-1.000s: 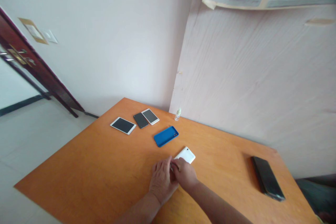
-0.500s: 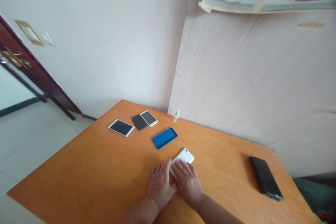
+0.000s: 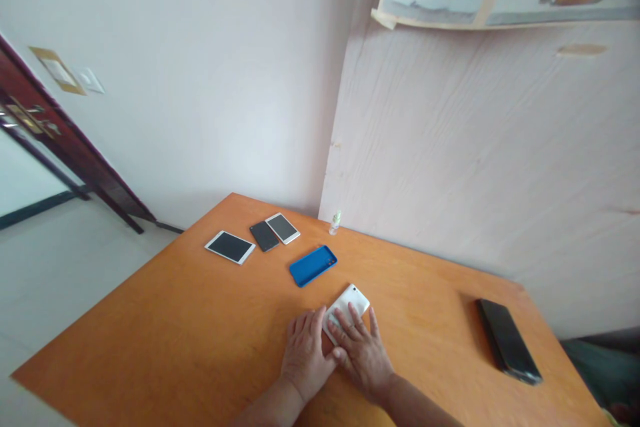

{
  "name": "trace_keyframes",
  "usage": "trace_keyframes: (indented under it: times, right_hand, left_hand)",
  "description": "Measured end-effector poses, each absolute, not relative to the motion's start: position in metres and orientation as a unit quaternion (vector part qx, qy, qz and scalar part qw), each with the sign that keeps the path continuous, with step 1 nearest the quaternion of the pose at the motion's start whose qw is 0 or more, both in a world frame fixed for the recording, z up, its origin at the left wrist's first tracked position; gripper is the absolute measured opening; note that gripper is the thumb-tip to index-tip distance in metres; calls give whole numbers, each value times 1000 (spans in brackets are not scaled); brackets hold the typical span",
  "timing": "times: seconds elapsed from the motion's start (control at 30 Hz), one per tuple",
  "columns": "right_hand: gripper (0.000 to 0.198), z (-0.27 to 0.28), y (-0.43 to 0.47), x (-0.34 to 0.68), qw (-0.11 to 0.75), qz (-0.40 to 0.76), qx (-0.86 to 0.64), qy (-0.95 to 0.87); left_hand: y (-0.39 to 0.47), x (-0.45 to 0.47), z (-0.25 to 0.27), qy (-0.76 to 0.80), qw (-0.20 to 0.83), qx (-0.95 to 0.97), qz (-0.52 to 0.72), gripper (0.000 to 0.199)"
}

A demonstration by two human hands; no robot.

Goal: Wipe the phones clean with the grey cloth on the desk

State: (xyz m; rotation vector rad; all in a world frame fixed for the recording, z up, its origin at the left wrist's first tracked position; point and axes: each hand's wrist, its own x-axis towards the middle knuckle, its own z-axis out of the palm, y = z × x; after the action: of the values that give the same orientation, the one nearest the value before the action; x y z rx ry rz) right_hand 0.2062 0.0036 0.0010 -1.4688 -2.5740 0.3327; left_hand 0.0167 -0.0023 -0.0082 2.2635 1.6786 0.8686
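- Now we find the white phone (image 3: pixel 346 300) under the fingers of our right hand (image 3: pixel 367 360), flat on the table (image 3: pixel 200 320), its camera end showing just past the fingertips.
- Our right fingers have opened: a second ago they were curled beside the left thumb, half a second ago laid close together over the phone, and now they fan wide, holding nothing. The little finger lies off the phone, on its right side.
- We take this to mean the pinching has given way to flat pressing or steadying; the phone itself seems hardly to have shifted.
- Our left hand (image 3: pixel 305 353) lies palm down at the phone's near left end, fingers narrow and close together, thumb stretched to the right thumb. We cannot tell whether anything sits beneath it.
- Straight ahead of the left fingertips, near but untouched, we see the blue case (image 3: pixel 313 267), hollow side up.
- Beyond that, the bottle (image 3: pixel 335 222) stands upright near the board (image 3: pixel 450 147).
- Ahead and left of both hands' fingers lie the small white phone (image 3: pixel 283 228) and dark phone (image 3: pixel 264 236), side by side, then the tablet (image 3: pixel 230 247), screen up.
- Well to the right of our fingers rests the thick black object (image 3: pixel 507 340).
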Motion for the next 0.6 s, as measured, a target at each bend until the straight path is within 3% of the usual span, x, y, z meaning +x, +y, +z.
trace_keyframes:
  times: [0.17, 0.4, 0.6]
  right_hand:
    - [50, 11, 40, 210, 69, 82, -630, -769]
    - [52, 11, 26, 188, 88, 116, -512, -846]
    - [55, 20, 58, 204, 31, 89, -641, -762]
  left_hand:
    - [-1, 17, -6, 567, 87, 764, 297, 70]
    - [0, 17, -8, 566, 76, 764, 302, 61]
    - [-1, 17, -7, 570, 88, 762, 293, 73]
